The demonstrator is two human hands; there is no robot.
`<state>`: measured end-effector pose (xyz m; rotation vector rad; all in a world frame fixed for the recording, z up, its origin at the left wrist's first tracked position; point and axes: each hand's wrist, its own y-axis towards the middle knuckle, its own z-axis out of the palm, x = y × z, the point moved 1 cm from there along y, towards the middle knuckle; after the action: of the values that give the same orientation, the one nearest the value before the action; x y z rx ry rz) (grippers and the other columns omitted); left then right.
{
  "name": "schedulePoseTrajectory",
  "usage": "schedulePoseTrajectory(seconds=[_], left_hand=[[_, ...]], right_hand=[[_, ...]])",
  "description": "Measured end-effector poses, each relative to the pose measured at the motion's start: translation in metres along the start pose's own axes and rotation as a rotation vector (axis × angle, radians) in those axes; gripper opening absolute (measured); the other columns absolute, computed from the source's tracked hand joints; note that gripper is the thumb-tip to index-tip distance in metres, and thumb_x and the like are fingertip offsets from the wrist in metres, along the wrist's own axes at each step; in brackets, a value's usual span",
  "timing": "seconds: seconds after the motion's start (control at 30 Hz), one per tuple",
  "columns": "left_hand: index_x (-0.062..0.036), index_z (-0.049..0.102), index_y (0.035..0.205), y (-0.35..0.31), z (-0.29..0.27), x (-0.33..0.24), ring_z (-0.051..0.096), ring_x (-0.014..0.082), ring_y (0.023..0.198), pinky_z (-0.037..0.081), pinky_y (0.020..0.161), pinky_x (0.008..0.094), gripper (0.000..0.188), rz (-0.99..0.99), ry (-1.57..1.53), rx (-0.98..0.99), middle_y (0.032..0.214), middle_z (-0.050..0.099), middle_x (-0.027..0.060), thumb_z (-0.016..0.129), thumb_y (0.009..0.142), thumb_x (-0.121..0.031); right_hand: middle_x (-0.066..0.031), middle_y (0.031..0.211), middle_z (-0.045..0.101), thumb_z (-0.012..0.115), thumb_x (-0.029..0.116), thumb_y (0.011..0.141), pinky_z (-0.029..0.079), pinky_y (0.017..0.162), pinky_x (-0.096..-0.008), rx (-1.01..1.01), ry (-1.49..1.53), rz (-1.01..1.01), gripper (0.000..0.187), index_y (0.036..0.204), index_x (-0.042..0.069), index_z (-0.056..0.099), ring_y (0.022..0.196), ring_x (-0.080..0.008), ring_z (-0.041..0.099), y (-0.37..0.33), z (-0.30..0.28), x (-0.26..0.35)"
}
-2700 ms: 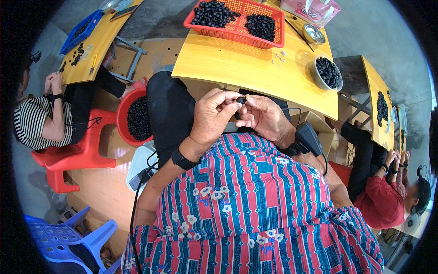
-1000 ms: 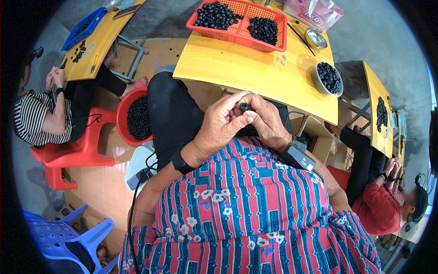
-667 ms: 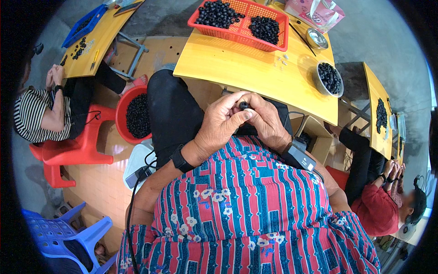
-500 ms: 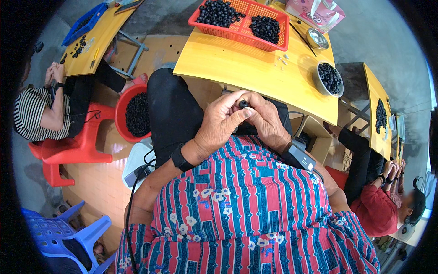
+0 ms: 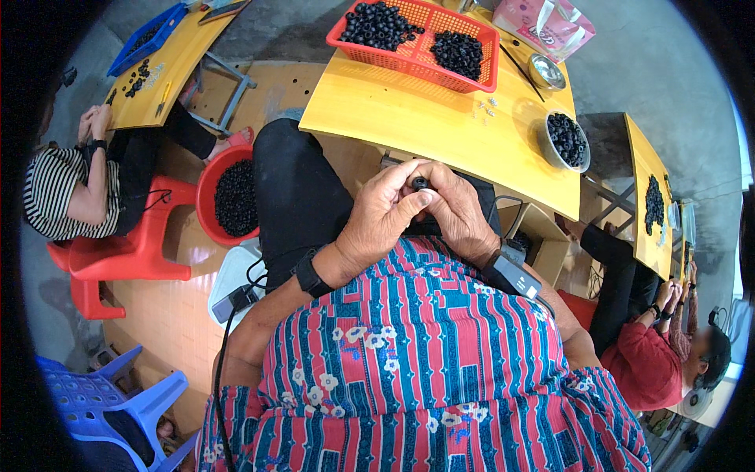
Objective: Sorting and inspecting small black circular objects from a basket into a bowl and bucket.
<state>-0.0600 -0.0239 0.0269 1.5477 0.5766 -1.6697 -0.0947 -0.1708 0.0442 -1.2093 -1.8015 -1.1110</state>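
Note:
A small round black part (image 5: 420, 183), ring-like with a dark centre, sits pinched between my two hands above my lap. My left hand (image 5: 381, 216) closes on it from the left, its thumb pressed close under the part. From the right, my right hand (image 5: 460, 211) wraps its fingers round the same piece. Most of the fingertips hide one another. Similar black parts fill both halves of a red two-part basket (image 5: 409, 59) and a metal bowl (image 5: 562, 141) on the yellow table (image 5: 393, 102) in front of me.
Small pale bits (image 5: 486, 108), a black stick (image 5: 521, 71), an empty-looking metal dish (image 5: 546, 72) and a pink bag (image 5: 546, 27) lie on the table. A red tub (image 5: 206, 197) of black parts stands left by a red stool (image 5: 130, 259). Other people work at tables on both sides.
Both hands keep nearly the same place and grip. The black part looks slightly turned between the fingers, and the whole view has shifted a little.

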Motion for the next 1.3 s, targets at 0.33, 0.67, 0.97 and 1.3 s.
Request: schedulePoseTrajectory(seconds=[0.33, 0.67, 0.97, 1.3], left_hand=[[0.0017, 0.048, 0.124, -0.001, 0.000, 0.008, 0.049, 0.0050, 0.074, 0.043, 0.063, 0.0194, 0.037, 0.055, 0.130, -0.069, 0.087, 0.053, 0.0008, 0.053, 0.091, -0.013], [-0.0009, 0.056, 0.114, -0.001, 0.001, 0.001, 0.058, 0.0095, 0.075, 0.049, 0.065, 0.0228, 0.028, 0.001, -0.075, -0.124, 0.088, 0.057, 0.0069, 0.054, 0.086, -0.001], [-0.0018, 0.064, 0.103, 0.003, -0.006, -0.003, 0.048, 0.0080, 0.071, 0.042, 0.064, 0.0206, 0.019, 0.084, 0.229, -0.203, 0.076, 0.049, 0.0007, 0.060, 0.084, -0.002], [-0.0022, 0.065, 0.100, 0.002, -0.007, 0.000, 0.048, 0.0084, 0.071, 0.042, 0.063, 0.0218, 0.019, 0.052, 0.203, -0.227, 0.076, 0.048, 0.0003, 0.062, 0.082, -0.002]], right_hand=[[-0.0113, 0.082, 0.052, 0.043, 0.016, 0.093, 0.047, 0.061, -0.0296, -0.016, 0.054, 0.020, 0.019, 0.102, 0.001, 0.049, 0.068, -0.0182, 0.056, -0.001, 0.004, -0.003], [0.0017, 0.070, 0.040, 0.048, 0.033, 0.093, 0.042, 0.059, -0.0271, 0.074, 1.040, 0.385, 0.033, 0.105, 0.003, 0.052, 0.056, -0.0085, 0.037, 0.000, 0.004, -0.007], [0.0017, 0.071, 0.042, 0.048, 0.029, 0.094, 0.043, 0.062, -0.0297, 0.075, 1.282, 0.538, 0.026, 0.102, 0.005, 0.054, 0.056, -0.0088, 0.038, 0.000, 0.003, -0.007], [0.0009, 0.072, 0.045, 0.048, 0.029, 0.094, 0.046, 0.063, -0.0306, 0.058, 1.286, 0.617, 0.026, 0.100, 0.004, 0.054, 0.056, -0.0094, 0.040, 0.001, 0.003, -0.010]])
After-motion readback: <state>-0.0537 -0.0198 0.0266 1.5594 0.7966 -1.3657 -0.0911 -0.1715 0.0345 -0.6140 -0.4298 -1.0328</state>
